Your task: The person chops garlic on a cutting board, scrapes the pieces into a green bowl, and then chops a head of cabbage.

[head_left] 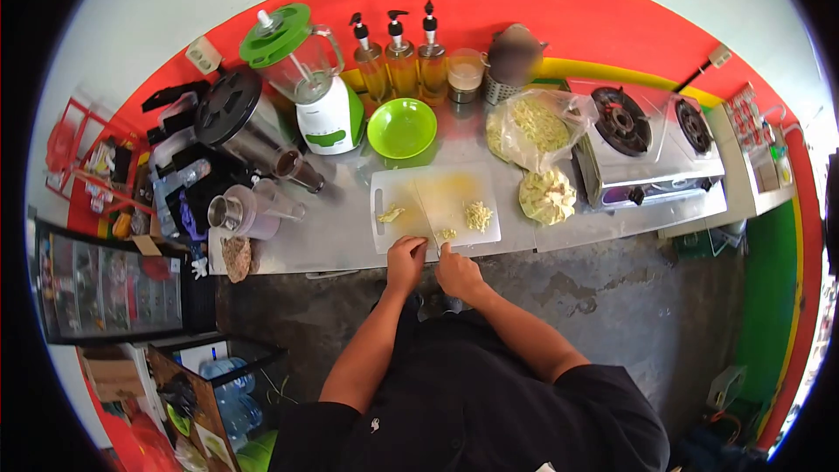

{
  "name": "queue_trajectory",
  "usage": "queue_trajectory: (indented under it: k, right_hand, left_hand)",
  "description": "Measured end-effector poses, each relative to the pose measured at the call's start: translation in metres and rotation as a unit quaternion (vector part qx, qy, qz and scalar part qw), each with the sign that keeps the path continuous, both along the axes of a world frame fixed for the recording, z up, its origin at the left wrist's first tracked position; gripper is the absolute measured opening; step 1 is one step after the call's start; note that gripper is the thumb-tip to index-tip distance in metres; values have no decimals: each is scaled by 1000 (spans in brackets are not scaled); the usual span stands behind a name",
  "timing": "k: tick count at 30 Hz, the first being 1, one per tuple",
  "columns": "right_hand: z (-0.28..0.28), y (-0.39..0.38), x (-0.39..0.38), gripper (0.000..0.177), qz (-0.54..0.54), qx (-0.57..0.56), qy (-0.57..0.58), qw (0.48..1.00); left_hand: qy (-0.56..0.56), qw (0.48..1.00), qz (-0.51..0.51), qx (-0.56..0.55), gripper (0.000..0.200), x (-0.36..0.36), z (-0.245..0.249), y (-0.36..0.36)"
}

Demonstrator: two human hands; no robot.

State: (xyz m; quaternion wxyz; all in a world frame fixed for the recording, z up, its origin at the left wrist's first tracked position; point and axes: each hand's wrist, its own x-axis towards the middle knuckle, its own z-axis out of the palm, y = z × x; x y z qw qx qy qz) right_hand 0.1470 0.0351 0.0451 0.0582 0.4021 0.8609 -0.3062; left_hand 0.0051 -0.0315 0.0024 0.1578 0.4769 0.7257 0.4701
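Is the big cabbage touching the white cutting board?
Apart: the head view shows a strip of metal counter between the big cabbage and the cutting board.

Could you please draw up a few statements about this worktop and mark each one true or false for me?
1. The right hand grips a knife. True.
2. The green bowl sits on the white cutting board. False: the green bowl stands beyond the board, nearer the wall.
3. Three pump bottles stand in a row behind the green bowl. True.
4. The cabbage lies to the left of the cutting board. False: the cabbage lies to its right, on the stove side.
5. The blender has a red lid. False: its lid is green.
6. A clear plastic bag holds pale shreds. True.
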Motion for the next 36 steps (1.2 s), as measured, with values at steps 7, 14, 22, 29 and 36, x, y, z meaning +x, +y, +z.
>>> queue_trajectory:
  k: [7, 14, 22, 29, 36]
  right_hand:
    - [-8, 19, 28, 31, -14, 42, -58, 997]
    - [-6, 46, 49, 27, -34, 71, -69, 994]
    - [6, 42, 50, 30, -11, 68, -29, 997]
    - [21, 32, 44, 34, -48, 17, 3, 999]
    - [5, 29, 45, 37, -39, 12, 25, 999]
  left_hand:
    - [-35, 999, 11, -25, 13, 1, 2, -1]
    - [-32, 999, 9, -30, 13, -1, 3, -1]
    - [-34, 996, 33, -75, 16, -22, 5, 1]
    - [132, 979, 137, -69, 35, -57, 20, 19]
    - [66, 992, 72, -78, 23, -40, 5, 25]
